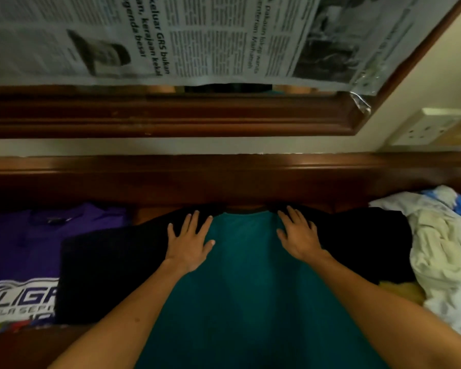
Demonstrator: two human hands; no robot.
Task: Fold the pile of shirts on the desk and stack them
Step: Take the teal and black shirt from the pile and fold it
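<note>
A teal shirt with black sleeves [245, 283] lies spread flat on the dark wooden desk [155, 211], collar toward the wall. My left hand [189, 243] rests flat with straight fingers on its left shoulder. My right hand [298, 235] lies flat on its right shoulder in the same way. A purple shirt with a white logo [19, 262] lies flat at the left, partly under the black left sleeve. At the right sits a crumpled pile of white and light-coloured shirts [442, 251].
A raised wooden back edge [224, 171] runs along the wall behind the desk. Above it hangs a wood-framed mirror covered with newspaper [171, 38]. A wall socket [426, 129] is at the upper right.
</note>
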